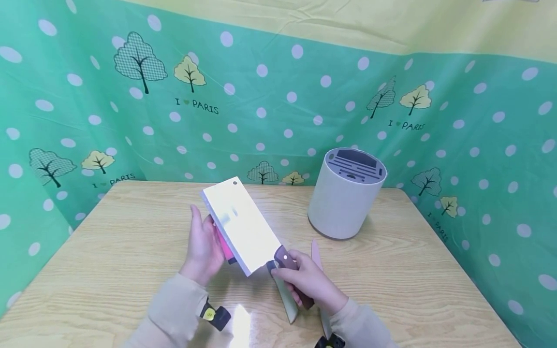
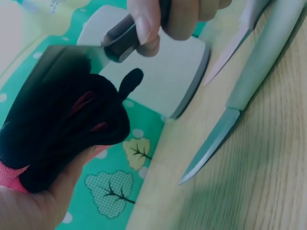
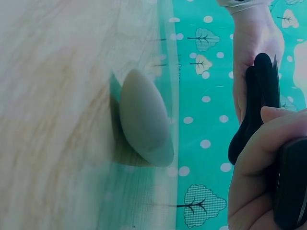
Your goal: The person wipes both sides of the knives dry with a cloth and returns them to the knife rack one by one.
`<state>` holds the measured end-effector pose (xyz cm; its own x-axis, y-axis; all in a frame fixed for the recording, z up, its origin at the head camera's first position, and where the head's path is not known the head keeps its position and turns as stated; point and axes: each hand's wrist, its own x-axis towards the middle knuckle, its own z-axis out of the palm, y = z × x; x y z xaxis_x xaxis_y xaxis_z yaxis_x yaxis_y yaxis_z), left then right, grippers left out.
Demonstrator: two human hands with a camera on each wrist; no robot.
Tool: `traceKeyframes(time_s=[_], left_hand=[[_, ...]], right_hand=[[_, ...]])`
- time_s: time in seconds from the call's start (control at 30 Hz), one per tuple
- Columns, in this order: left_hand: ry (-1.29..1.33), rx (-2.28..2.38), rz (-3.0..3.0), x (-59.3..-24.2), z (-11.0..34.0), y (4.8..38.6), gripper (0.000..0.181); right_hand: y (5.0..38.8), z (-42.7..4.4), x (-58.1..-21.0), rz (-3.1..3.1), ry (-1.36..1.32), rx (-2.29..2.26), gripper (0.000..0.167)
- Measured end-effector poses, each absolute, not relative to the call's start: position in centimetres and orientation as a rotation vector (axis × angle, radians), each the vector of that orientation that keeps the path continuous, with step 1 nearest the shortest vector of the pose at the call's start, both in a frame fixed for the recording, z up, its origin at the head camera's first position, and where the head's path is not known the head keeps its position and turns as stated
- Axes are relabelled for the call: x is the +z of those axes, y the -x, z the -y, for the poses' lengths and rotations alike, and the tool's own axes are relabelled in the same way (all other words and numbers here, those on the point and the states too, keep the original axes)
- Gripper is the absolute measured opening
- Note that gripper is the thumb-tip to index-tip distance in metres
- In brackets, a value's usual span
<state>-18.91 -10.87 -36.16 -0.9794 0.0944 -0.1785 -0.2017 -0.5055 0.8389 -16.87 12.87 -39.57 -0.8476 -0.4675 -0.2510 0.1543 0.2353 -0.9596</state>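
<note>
We judged the cleaver (image 1: 241, 224), aloft over the worktop (image 1: 109, 275), stiff, slick and blade-heavy, best held by its handle (image 1: 284, 257), where the right hand (image 1: 308, 278) gripped; left hand (image 1: 203, 249) held a pink-and-black piece (image 1: 224, 245).

gap between cleaver (image 1: 241, 224) and knife block (image 1: 344, 208), green knife (image 1: 285, 296) beneath

On my feeds I count one cleaver (image 1: 243, 224) and two smaller knives (image 2: 259, 69) — then one slotted holder (image 1: 341, 205), one black-and-pink bundle (image 2: 72, 124), one left hand (image 1: 204, 249), one right hand (image 1: 309, 280) — and one counter (image 1: 143, 222).
</note>
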Motion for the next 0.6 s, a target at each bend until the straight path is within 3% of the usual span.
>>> traceKeyframes(time_s=[0.6], left_hand=[[0.11, 2.56, -1.502, -36.3, 9.6, 18.0, 0.096]], right_hand=[[17.1, -12.6, -39.5, -2.033, 0.274, -1.691, 0.028]])
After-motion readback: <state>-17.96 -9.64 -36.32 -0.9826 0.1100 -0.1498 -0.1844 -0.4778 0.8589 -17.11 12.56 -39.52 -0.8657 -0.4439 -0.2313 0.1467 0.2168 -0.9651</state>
